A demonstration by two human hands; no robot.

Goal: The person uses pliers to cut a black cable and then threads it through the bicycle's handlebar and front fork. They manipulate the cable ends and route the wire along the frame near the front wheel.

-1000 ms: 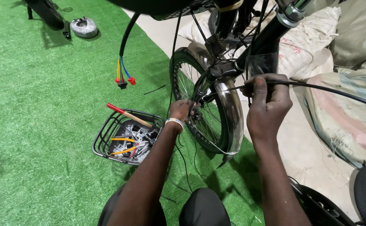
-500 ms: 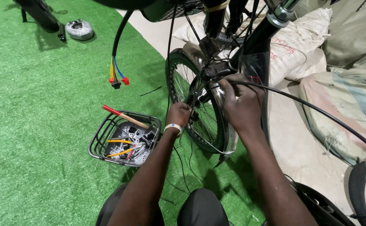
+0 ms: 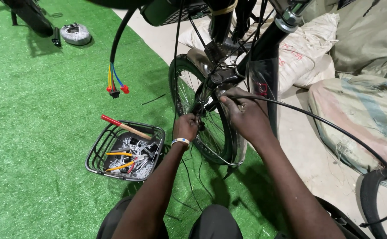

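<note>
A bicycle wheel [image 3: 202, 115] stands in the middle, on the line where the turf [image 3: 38, 132] at left meets the bare floor [image 3: 308, 155] at right. Left of the wheel, on the turf, sits a wire basket [image 3: 98, 152] with tools [image 3: 129, 157] in it. Far left lies a small coil [image 3: 75, 34]. Right of the wheel, sacks [image 3: 357, 102] lie on the floor. A second tyre [image 3: 370, 199] is at near right.

Green turf [image 3: 38, 132] covers the floor, meeting bare concrete [image 3: 308, 155] on the right. On the turf: a wire basket [image 3: 97, 152], the bicycle wheel [image 3: 202, 119], a grey bundle [image 3: 74, 33]. Sacks [image 3: 357, 102] lie on the concrete.
</note>
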